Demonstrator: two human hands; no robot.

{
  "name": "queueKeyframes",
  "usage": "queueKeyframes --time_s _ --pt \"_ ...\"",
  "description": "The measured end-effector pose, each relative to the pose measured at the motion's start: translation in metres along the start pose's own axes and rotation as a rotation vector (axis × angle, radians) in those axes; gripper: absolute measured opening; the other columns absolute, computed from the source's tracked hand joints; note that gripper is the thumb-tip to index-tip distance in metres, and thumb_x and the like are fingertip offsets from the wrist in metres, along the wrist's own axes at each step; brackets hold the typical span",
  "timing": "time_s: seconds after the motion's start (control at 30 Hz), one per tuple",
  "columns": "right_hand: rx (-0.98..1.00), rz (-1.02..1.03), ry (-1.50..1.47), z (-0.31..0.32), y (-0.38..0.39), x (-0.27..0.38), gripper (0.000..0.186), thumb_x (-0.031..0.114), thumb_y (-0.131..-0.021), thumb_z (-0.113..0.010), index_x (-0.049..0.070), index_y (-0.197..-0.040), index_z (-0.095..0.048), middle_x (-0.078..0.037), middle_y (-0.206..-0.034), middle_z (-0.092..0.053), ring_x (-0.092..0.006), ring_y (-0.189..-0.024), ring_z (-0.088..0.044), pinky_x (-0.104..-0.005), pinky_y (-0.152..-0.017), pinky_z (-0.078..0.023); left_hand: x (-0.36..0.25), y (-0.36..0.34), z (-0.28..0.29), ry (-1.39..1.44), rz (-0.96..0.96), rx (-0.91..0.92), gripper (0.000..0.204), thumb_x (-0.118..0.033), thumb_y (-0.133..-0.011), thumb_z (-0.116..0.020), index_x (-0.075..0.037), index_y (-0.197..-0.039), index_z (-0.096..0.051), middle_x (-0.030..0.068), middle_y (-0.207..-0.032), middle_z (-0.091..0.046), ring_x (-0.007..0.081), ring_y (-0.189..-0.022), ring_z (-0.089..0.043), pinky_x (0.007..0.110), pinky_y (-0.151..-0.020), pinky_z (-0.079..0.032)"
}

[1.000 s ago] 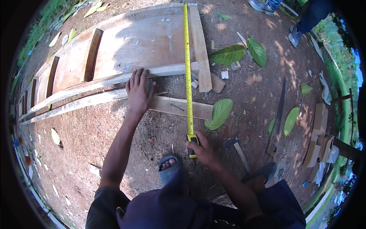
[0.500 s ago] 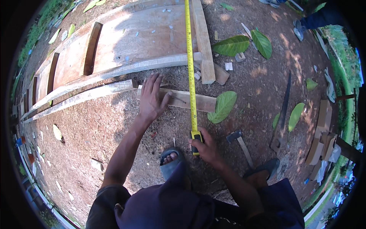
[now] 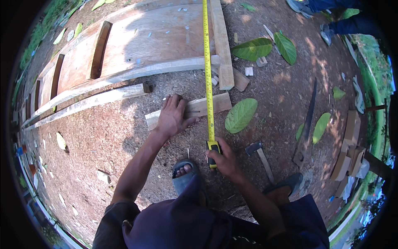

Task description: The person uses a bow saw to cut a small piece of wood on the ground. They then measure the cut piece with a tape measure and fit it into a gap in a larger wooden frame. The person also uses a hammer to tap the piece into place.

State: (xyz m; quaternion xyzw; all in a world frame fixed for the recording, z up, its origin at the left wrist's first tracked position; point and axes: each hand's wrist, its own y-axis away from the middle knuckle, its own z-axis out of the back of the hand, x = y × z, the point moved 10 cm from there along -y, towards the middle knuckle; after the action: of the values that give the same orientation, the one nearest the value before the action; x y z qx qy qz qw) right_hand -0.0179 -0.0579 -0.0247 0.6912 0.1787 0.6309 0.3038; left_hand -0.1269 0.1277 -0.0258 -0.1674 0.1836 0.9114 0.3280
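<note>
My left hand [image 3: 170, 120] grips a short wooden board [image 3: 216, 104] on the ground, fingers over its far edge and thumb at the near side. By the thumb, a thin dark stick-like piece [image 3: 193, 111] lies across the board; its kind is unclear. My right hand [image 3: 225, 162] is closed round a yellow and black tape measure [image 3: 213, 154]. Its yellow blade [image 3: 208, 83] runs straight out over the short board and along the end of a large wooden panel frame [image 3: 153, 66], out of view at the top.
A hammer [image 3: 263, 159] and a handsaw [image 3: 306, 128] lie to my right. A long timber [image 3: 95, 96] lies beside the frame. Large green leaves [image 3: 241, 116] and wood offcuts [image 3: 240, 79] are scattered about. Cardboard [image 3: 350, 145] sits far right. Another person's legs [image 3: 340, 25] show at upper right.
The short board has turned and shifted: its left end came nearer me and its right end went farther away. My left hand moved nearer with it. My right hand stayed almost still.
</note>
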Motion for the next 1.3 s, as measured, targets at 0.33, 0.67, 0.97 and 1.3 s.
queueKeyframes --time_s 0.33,0.67,0.97,1.3 --pt "-0.026 0.035 0.02 0.007 0.002 0.002 0.044 0.029 -0.086 -0.072 0.003 -0.119 -0.057 -0.006 -0.091 -0.061 -0.0153 -0.081 -0.06 -0.034 -0.072 -0.051 -0.007 0.006 -0.016 -0.02 0.08 0.103 0.067 -0.043 -0.081 -0.08 -0.005 -0.127 -0.048 0.0172 -0.127 -0.06 0.0333 -0.125 -0.056 0.054 -0.118 -0.03" --pt "0.012 0.005 -0.055 0.003 0.004 -0.002 0.045 0.021 -0.089 -0.069 0.003 -0.127 -0.054 -0.005 -0.094 -0.059 -0.0123 -0.078 -0.061 -0.029 -0.066 -0.052 -0.034 -0.006 0.04 -0.221 -0.277 -0.32 0.057 -0.026 -0.08 -0.08 -0.011 -0.129 -0.055 0.0057 -0.117 -0.059 0.0253 -0.11 -0.058 0.043 -0.093 -0.045" --pt "-0.042 0.004 -0.08 0.01 0.01 0.007 0.043 0.029 -0.085 -0.071 0.004 -0.117 -0.059 -0.006 -0.09 -0.059 -0.0154 -0.081 -0.058 -0.0338 -0.072 -0.049 -0.033 -0.02 0.053 -0.254 -0.265 -0.331 0.062 -0.022 -0.074 -0.085 -0.012 -0.128 -0.057 0.0071 -0.121 -0.06 0.0289 -0.111 -0.06 0.045 -0.093 -0.047" --pt "-0.035 -0.028 0.012 0.015 0.008 0.01 0.043 0.026 -0.087 -0.07 0.004 -0.121 -0.057 -0.006 -0.095 -0.06 -0.0145 -0.083 -0.06 -0.0319 -0.072 -0.05 -0.035 -0.008 0.034 -0.179 -0.272 -0.195 0.063 -0.022 -0.076 -0.083 -0.01 -0.131 -0.055 0.0097 -0.119 -0.059 0.031 -0.113 -0.059 0.046 -0.095 -0.047"
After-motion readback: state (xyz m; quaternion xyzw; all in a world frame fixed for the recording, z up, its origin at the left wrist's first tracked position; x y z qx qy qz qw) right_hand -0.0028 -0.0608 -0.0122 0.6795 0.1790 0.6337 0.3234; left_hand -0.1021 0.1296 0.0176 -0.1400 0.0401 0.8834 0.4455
